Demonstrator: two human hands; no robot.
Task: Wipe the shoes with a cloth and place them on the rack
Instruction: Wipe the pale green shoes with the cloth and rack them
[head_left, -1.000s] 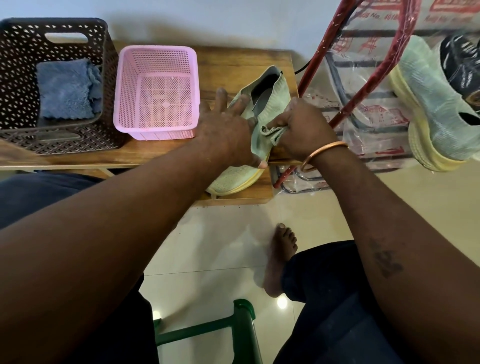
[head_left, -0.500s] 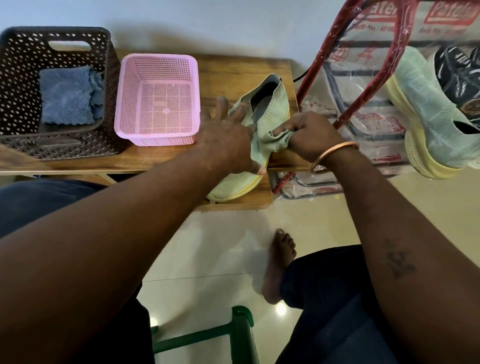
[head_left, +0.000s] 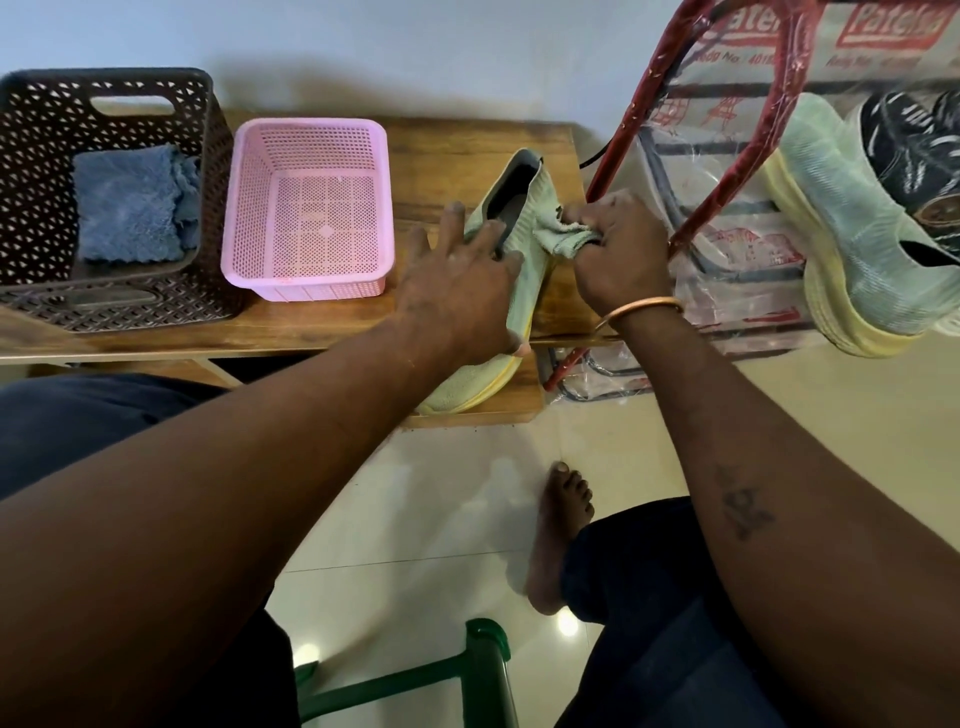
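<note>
Right hand (head_left: 621, 254), fist closed round the bunched cloth (head_left: 563, 236), has slid up the shoe (head_left: 535, 202) toward the heel collar, so it's still wiping and the rack (head_left: 639, 104) has to wait. Left hand (head_left: 457, 291) lies flat, fingers spread, pinning the shoe to the table (head_left: 457, 150) — cloth's touching its right side.

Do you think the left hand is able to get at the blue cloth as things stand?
Probably yes: the brown basket is open-topped and nothing covers the blue cloth. The left hand need only leave the shoe it presses on and pass over the pink basket.
</note>
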